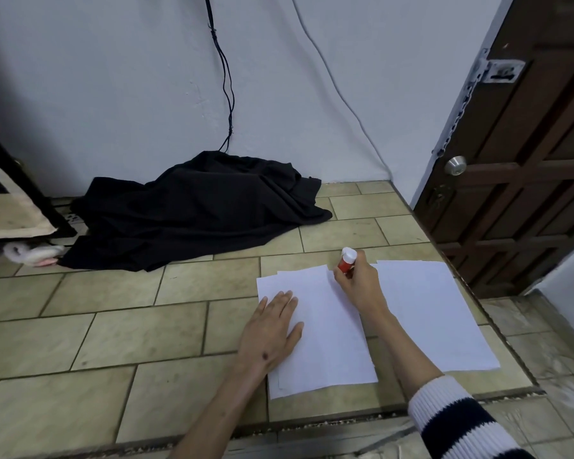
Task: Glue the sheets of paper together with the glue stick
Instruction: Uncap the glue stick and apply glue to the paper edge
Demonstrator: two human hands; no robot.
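A stack of white paper sheets (332,329) lies on the tiled floor in front of me. My left hand (272,329) rests flat on its left side, fingers straight. My right hand (357,279) grips a red glue stick (346,261) with a white end, held at the top right corner of the stack; the stick's lower end is hidden by my fingers. Another white sheet (434,313) lies to the right, partly under my right forearm.
A heap of black cloth (193,207) lies against the wall ahead, with cables hanging down to it. A dark wooden door (524,160) stands on the right. The raised tiled platform's edge (345,420) runs near me. A shelf (10,207) is at left.
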